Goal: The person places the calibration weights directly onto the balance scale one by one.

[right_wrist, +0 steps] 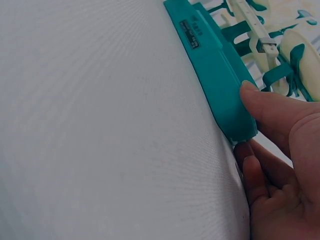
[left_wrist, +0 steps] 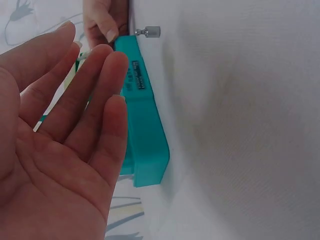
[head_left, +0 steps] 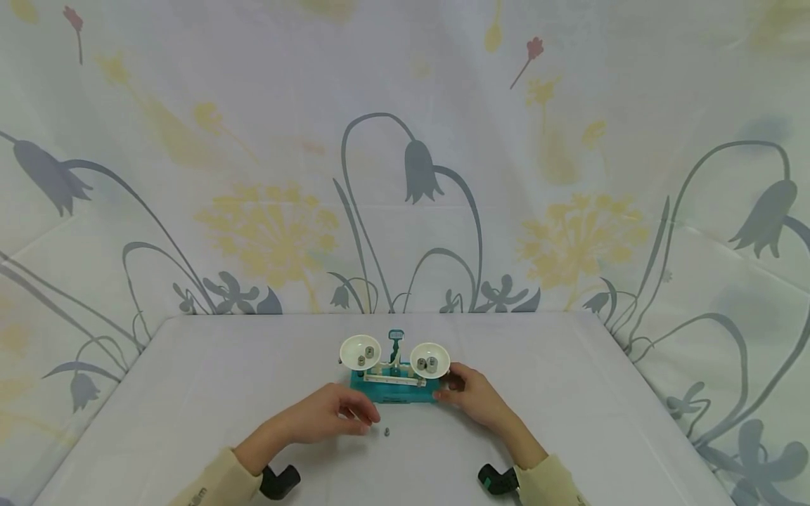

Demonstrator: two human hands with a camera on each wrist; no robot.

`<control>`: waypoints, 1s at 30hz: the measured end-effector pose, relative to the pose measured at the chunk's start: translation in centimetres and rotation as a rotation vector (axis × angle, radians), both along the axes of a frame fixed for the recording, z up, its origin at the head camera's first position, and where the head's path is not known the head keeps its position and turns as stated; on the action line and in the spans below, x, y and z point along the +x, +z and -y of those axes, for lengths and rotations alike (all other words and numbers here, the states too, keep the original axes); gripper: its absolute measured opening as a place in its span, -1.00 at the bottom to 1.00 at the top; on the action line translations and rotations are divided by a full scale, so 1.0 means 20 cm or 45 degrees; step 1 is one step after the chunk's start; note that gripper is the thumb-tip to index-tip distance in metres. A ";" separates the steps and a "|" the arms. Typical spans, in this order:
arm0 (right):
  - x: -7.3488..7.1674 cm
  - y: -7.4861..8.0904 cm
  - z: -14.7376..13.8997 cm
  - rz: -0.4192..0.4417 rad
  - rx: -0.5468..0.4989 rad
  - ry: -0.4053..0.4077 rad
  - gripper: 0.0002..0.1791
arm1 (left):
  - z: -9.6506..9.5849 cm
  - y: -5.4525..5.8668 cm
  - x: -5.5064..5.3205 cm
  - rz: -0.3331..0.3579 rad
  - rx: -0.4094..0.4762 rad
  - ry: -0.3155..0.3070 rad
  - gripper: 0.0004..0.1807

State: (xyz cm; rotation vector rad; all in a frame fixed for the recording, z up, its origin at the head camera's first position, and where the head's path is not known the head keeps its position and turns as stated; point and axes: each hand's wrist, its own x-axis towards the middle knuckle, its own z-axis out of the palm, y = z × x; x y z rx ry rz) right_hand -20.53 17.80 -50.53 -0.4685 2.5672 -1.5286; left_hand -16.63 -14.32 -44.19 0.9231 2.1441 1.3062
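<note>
A teal balance scale (head_left: 395,396) with two cream pans stands on the white table, slightly right of my left hand (head_left: 324,414). Two metal weights lie in the left pan (head_left: 349,348), and two more in the right pan (head_left: 436,349). My right hand (head_left: 479,398) grips the right end of the teal base; the right wrist view has its thumb on the base (right_wrist: 215,75) and the fingers curled at the lower end. In front of the scale is a small knobbed metal weight (left_wrist: 151,32). My left hand hovers beside it, fingers relaxed, holding nothing.
A white cloth covers the table (head_left: 221,379). Behind it hangs a flower-printed curtain (head_left: 380,232), which also runs along both sides. Black devices (head_left: 280,482) sit at both wrists, by the beige sleeves.
</note>
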 end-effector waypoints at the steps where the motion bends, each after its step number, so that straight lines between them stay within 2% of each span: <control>1: 0.00 0.00 0.00 -0.003 0.000 0.002 -0.49 | 0.00 -0.01 0.00 0.000 -0.003 0.000 -0.83; 23: 0.00 0.00 0.00 -0.013 0.018 0.010 -0.47 | -0.06 -0.11 -0.01 -0.013 0.022 0.053 -0.80; 30: 0.00 0.00 0.00 -0.010 0.008 0.005 -0.47 | -0.09 -0.14 -0.02 0.013 0.032 0.051 -0.79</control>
